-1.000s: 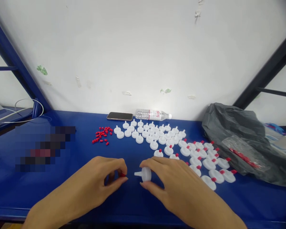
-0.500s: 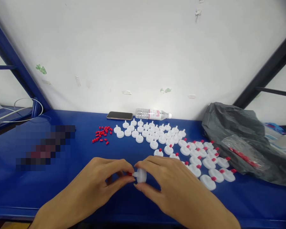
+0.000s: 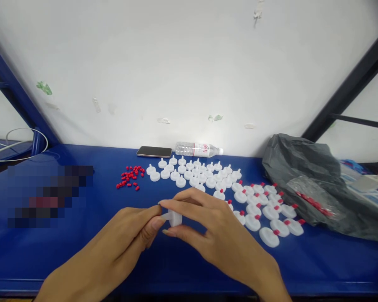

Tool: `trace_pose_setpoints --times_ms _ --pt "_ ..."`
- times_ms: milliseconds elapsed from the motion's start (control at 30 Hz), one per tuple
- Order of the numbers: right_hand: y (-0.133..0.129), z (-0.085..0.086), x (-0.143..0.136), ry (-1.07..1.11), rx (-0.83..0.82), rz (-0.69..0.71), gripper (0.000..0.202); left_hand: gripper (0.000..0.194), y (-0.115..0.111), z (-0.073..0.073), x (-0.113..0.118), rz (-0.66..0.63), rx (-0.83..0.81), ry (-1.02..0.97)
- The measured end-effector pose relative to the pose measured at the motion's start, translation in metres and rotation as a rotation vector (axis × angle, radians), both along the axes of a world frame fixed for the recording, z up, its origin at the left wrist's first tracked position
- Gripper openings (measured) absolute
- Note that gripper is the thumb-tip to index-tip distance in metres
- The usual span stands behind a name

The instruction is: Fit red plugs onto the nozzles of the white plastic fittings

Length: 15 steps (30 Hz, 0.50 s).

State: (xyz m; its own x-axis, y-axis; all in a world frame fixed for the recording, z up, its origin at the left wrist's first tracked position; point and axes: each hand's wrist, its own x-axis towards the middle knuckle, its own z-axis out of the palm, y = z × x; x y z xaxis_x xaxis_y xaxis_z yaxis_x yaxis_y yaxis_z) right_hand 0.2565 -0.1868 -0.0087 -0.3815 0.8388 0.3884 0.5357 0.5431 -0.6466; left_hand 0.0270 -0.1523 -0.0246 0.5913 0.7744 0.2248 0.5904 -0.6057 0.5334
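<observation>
A white round cap with a spout (image 3: 175,218) is held on its side between my two hands. My left hand (image 3: 129,233) pinches at its spout tip, and the fingers hide whatever is there. My right hand (image 3: 211,226) grips the cap's disc between thumb and fingers. Small red caps (image 3: 129,177) lie in a loose group to the left. Behind my hands stand several white caps with bare spouts (image 3: 180,181). To the right, several white caps with red tips (image 3: 269,237) lie on the blue table (image 3: 91,247).
A phone (image 3: 154,152) and a clear plastic bottle (image 3: 198,149) lie near the wall. On the right, a dark grey bag (image 3: 305,163) carries a clear bag of red pieces (image 3: 315,204). A pixelated patch covers something at the left.
Both hands have moved slightly left and up with the white cap. The red piece seen at the spout tip is now hidden by my left fingers, which have closed further round it.
</observation>
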Motion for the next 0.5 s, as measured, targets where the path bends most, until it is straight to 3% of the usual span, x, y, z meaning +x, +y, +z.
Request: trace_pose_setpoints --times_ms 200,333,500 --pt "0.009 -0.01 -0.008 0.244 0.125 0.001 0.041 0.059 -0.006 0.0 -0.005 0.085 -0.054 -0.063" --pt "0.01 -0.015 -0.013 0.342 0.204 0.041 0.039 0.047 -0.009 -0.013 -0.02 0.203 0.012 -0.127" --pt "0.01 -0.016 -0.017 0.402 0.265 0.071 0.037 0.032 -0.008 -0.021 -0.033 0.096 0.081 -0.039"
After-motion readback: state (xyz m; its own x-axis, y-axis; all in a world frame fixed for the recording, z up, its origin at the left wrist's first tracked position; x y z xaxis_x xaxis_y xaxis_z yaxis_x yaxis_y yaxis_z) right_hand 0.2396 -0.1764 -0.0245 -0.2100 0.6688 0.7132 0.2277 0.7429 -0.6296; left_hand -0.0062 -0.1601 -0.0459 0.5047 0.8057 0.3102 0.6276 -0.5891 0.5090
